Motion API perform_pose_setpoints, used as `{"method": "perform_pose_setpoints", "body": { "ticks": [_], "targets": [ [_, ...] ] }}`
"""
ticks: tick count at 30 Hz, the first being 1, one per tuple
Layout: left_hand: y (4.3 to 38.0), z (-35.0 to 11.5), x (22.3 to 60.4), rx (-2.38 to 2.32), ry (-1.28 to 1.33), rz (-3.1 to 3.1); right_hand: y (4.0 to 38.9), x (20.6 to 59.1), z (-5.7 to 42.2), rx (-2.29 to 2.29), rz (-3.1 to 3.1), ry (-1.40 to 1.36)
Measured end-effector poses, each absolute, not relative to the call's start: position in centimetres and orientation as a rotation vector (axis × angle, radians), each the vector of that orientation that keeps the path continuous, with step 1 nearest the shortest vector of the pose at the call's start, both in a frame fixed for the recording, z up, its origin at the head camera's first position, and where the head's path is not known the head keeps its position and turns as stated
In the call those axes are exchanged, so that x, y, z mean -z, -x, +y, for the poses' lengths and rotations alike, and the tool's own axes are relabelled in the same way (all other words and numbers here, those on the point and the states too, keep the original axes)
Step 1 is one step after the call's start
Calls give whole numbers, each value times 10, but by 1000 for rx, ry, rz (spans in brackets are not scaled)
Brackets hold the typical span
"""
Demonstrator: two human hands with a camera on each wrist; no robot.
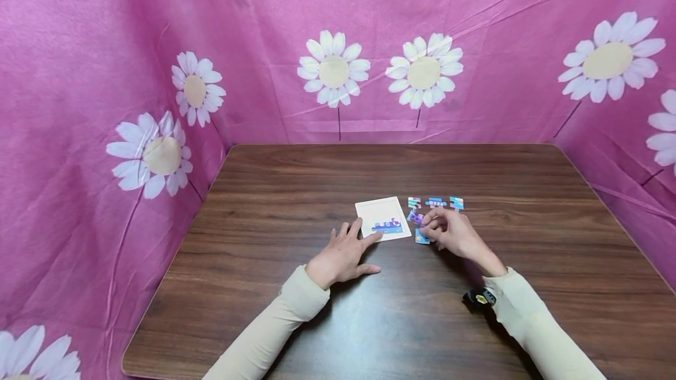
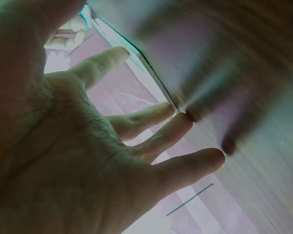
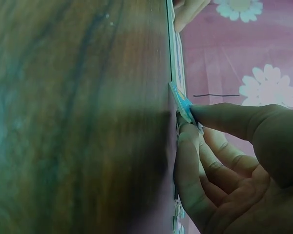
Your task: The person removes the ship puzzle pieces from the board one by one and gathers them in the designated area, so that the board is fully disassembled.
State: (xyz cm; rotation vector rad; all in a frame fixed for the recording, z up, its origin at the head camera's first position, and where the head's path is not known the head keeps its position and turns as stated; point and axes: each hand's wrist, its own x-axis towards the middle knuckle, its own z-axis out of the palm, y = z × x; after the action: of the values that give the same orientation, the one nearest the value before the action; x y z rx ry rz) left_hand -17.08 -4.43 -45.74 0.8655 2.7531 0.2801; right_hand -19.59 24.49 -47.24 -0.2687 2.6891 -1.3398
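A white square puzzle board (image 1: 374,210) lies on the table with a joined blue and purple picture section (image 1: 388,227) in its lower right part. My left hand (image 1: 343,255) has its fingers spread, with fingertips touching the board's left and near edges. Beside the board's right edge, my right hand (image 1: 453,234) pinches a blue jigsaw piece (image 3: 182,101) between thumb and index finger. That piece is tilted, one edge close to the tabletop. A purple jigsaw piece (image 1: 414,217) lies just beyond it, near the right fingertips.
Farther back, right of the board, lie three more jigsaw pieces: a multicoloured one (image 1: 414,202), a blue and pink one (image 1: 435,203) and a blue one (image 1: 456,202). The brown wooden table (image 1: 296,180) is surrounded by a pink curtain (image 1: 253,87) with white daisies.
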Motion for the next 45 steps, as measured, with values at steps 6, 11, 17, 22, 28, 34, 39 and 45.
{"method": "perform_pose_setpoints", "body": {
  "ticks": [6, 11, 17, 22, 28, 34, 39, 45],
  "targets": [
    [170, -47, 456, -318, -846, 2740, 195, 471, 241, 1273, 2738, 289],
    [170, -48, 456, -302, -839, 2745, 195, 472, 240, 1227, 2757, 259],
    [170, -49, 455, -307, -855, 2758, 196, 472, 238, 1174, 2785, 242],
    [171, -49, 455, -301, -859, 2762, 195, 471, 236, 1148, 2808, 268],
    [171, -49, 456, -298, -857, 2764, 198, 466, 233, 1106, 2885, 348],
    [169, -50, 456, -309, -834, 2767, 205, 457, 222, 1065, 2924, 419],
    [168, -50, 457, -295, -792, 2759, 213, 456, 210, 1102, 2915, 467],
    [167, -49, 457, -282, -765, 2754, 220, 456, 197, 1130, 2834, 519]
  ]
}}
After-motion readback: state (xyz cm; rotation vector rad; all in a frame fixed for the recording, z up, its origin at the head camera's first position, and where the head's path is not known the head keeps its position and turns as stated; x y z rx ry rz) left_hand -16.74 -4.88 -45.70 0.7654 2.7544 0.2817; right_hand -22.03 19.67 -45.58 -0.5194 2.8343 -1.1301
